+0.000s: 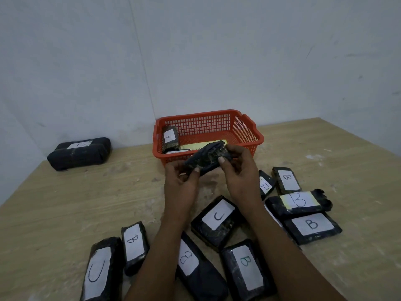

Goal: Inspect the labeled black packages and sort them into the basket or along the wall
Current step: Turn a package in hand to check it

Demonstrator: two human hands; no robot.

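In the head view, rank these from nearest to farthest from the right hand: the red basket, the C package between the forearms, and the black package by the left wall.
From the right hand:
1. Red basket, just behind it.
2. C package, below, between the forearms.
3. Black package by the left wall, far left.

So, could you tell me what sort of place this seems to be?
Probably a bare sorting station in a room corner: a light wooden table set against plain pale walls, a red basket, and many labelled black packages spread over it.
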